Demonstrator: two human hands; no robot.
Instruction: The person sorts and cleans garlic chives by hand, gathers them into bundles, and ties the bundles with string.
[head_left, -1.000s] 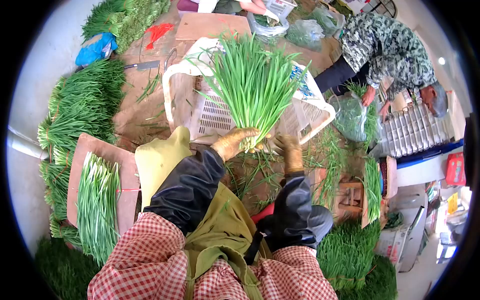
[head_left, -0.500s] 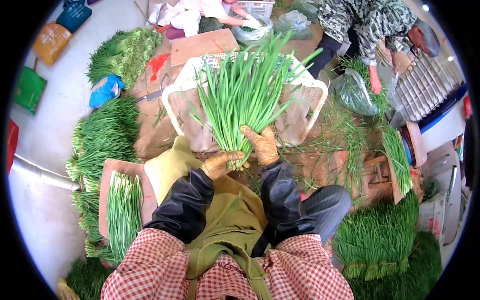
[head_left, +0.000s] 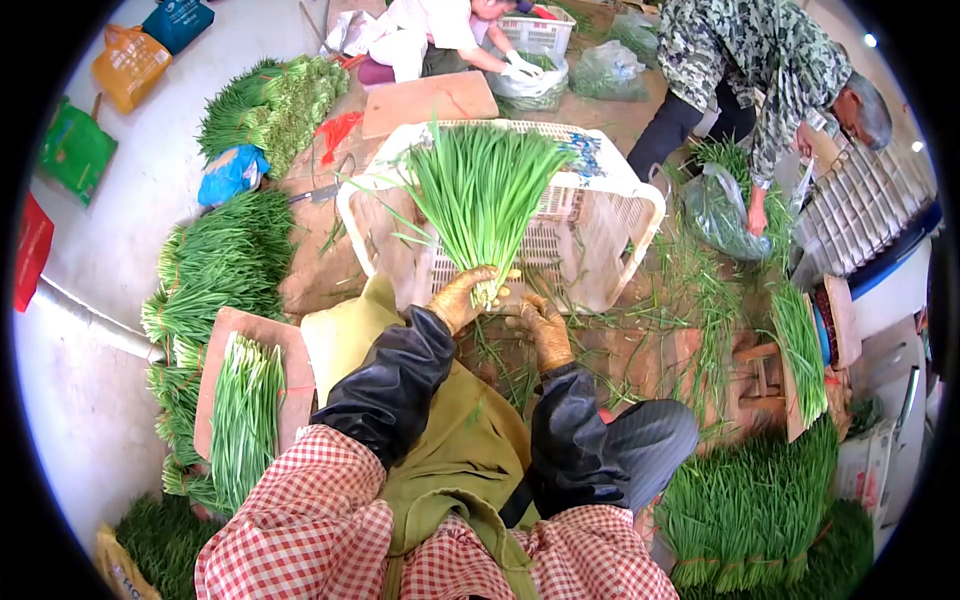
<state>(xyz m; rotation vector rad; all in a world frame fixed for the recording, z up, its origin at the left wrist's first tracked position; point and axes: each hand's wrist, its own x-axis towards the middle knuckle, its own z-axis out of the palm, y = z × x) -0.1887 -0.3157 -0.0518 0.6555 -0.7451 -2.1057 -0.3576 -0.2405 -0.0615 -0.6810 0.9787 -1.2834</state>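
Wrapped around the pale stem ends of a bunch of garlic chives (head_left: 485, 195) is my left hand (head_left: 463, 298), in a yellowish glove. The leaves fan out upward over a white plastic crate (head_left: 350, 225). My right hand (head_left: 543, 332), gloved alike, is just right of and below the stem ends, apart from the bunch. Its fingers are partly curled, with nothing visible in them. More chives (head_left: 247, 420) lie on a board (head_left: 300, 370) at my left.
Piles of chives (head_left: 225, 260) line the left side, and tied bundles (head_left: 750, 500) stand at the lower right. Loose leaves (head_left: 690, 270) litter the floor. Two people work ahead with plastic bags (head_left: 725, 215). A knife (head_left: 320, 193) lies left of the crate.
My right hand has let go of the chives and moved down and right. The left hand has risen with the bunch, whose leaves are gathered closer. The view has shifted slightly.
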